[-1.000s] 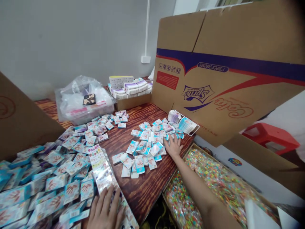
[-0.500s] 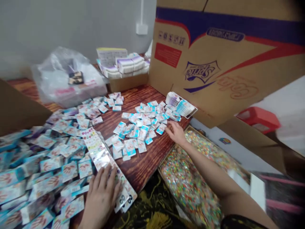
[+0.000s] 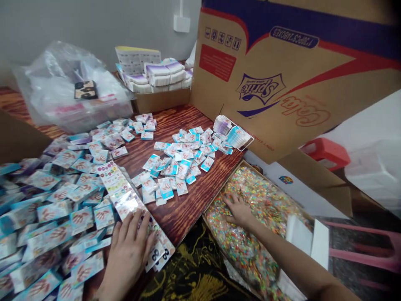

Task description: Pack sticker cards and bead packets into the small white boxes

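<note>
My left hand [image 3: 130, 242] lies flat with its fingers stretched over long sticker sheets [image 3: 120, 188] near the table's front edge. To its left spreads a large heap of small printed boxes [image 3: 82, 220], white and blue with a hand picture. My right hand [image 3: 238, 211] reaches down into a carton [image 3: 205, 217] beside the table, its fingers apart over many small colourful wrapped pieces [image 3: 247, 251]. Nothing shows held in it. Between the hands, flat printed packets [image 3: 183, 167] lie scattered on the dark wood table [image 3: 188, 209]. Stacked cards [image 3: 236, 136] fan out at the table's right edge.
A big cardboard box [image 3: 275, 83] stands at the back right. Behind the packets, an open box [image 3: 163, 98] holds paper stacks. A clear plastic bag [image 3: 72, 79] with a phone-like patterned item [image 3: 85, 90] sits back left. Red and pink stools [image 3: 326, 152] stand at the right.
My right hand has moved from the table edge by the packets down into the carton of colourful pieces. My left hand stays on the sticker sheets. The view has shifted slightly.
</note>
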A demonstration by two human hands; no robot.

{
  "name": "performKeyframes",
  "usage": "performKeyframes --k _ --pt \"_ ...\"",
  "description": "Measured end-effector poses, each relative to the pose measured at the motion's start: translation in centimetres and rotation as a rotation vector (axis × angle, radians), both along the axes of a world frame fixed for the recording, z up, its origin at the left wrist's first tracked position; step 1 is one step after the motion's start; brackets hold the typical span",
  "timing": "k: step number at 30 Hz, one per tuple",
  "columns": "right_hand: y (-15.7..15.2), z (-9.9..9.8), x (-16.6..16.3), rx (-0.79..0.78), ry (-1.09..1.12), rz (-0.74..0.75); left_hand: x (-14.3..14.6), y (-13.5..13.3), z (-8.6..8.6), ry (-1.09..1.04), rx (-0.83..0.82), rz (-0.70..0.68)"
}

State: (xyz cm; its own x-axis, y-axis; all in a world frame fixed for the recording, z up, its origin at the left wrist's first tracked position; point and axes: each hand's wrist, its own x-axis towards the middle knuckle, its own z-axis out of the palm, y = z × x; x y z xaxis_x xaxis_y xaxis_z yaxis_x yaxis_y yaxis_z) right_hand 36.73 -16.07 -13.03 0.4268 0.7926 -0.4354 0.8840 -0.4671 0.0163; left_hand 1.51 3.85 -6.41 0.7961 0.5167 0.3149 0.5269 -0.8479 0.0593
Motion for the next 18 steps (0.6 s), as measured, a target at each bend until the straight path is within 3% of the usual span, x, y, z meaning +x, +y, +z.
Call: performKeyframes --k 5,9,14,18 --pt "0.2 0.0 1.1 0.065 0.027 0.084 2.1 0.0 1.3 0.067 0.006 -0.019" --pt "0.0 1.4 2.9 0.151 0.123 0.16 6.1 0.8 2.0 0.185 -0.067 -0.155" --pt "-1.1 4.5 5.2 0.312 0.187 0.14 11.2 2.5 0.9 0.286 -0.092 -0.411" --pt "-2.2 6.3 6.2 0.409 0.198 0.081 13.4 4.4 -0.6 0.318 -0.046 -0.468"
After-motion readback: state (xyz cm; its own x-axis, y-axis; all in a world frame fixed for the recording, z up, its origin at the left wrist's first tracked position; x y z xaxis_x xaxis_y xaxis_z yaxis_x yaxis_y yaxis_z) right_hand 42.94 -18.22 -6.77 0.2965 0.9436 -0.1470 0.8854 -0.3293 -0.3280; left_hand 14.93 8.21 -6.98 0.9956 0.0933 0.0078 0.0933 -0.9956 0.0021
